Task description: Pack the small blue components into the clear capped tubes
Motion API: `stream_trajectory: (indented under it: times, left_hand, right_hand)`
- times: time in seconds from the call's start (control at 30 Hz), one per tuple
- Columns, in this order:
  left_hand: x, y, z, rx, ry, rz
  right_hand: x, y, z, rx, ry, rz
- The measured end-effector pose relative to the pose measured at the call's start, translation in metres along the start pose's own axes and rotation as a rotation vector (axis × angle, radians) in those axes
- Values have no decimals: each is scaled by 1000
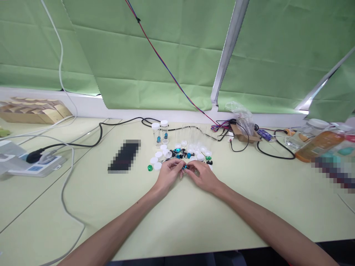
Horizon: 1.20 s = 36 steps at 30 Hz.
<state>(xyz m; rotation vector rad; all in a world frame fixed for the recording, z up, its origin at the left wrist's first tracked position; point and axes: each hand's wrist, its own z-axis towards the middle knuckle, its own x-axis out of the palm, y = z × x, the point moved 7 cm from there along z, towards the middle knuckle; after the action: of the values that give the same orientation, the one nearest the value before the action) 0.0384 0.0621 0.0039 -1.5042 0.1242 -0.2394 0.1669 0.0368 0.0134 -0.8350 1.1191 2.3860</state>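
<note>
Both hands meet over the table, pinching a small blue and black part (185, 167) between their fingertips. My left hand (170, 172) is closed on its left side, and my right hand (203, 175) is closed on its right side. The part is too small to name. Just beyond the fingers lies a pile of small blue and black parts (179, 152). White caps (158, 154) lie around the pile, and a green part (150, 168) sits left of my left hand. Two capped clear tubes (155, 135) with blue pieces inside stand behind.
Clear tubes (194, 135) stand behind the pile. A pixelated dark object (124, 157) lies to the left, a white power strip (41, 166) farther left. Cables, a small cardboard box (244, 135) and an orange bottle (318, 144) are at right. A cardboard tray (30, 115) is back left.
</note>
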Motion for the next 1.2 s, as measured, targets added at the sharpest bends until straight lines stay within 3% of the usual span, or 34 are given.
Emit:
stream_trajectory:
  times: [1.2]
  left_hand:
    - [-1, 0, 1, 15, -14, -2]
  right_hand:
    - [-1, 1, 0, 17, 6, 11]
